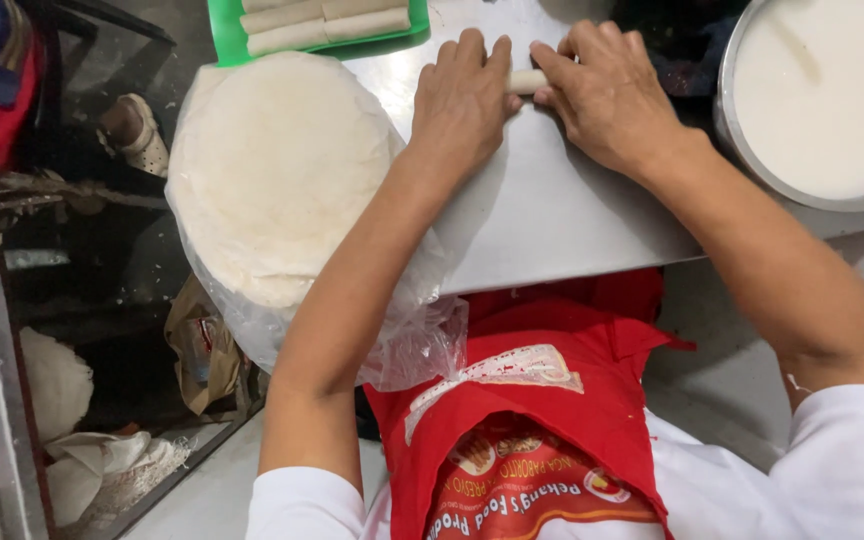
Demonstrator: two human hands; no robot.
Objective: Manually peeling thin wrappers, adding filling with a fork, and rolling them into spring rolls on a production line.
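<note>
Both hands on a thin pale wrapper roll (526, 81), far side of the grey steel table (552, 215).
Left hand (464, 100) and right hand (607, 95) press it flat-fingered, fingers together, likely keeping it tight; round white wrapper stack in clear plastic (277, 175) lies left, within reach.

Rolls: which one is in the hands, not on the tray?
The pale roll on the steel table, pinched between left hand and right hand; others lie on the green tray.

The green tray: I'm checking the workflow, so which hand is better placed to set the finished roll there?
Left, probably. The left hand lies nearer the green tray; the right hand holds the roll from the far side.
</note>
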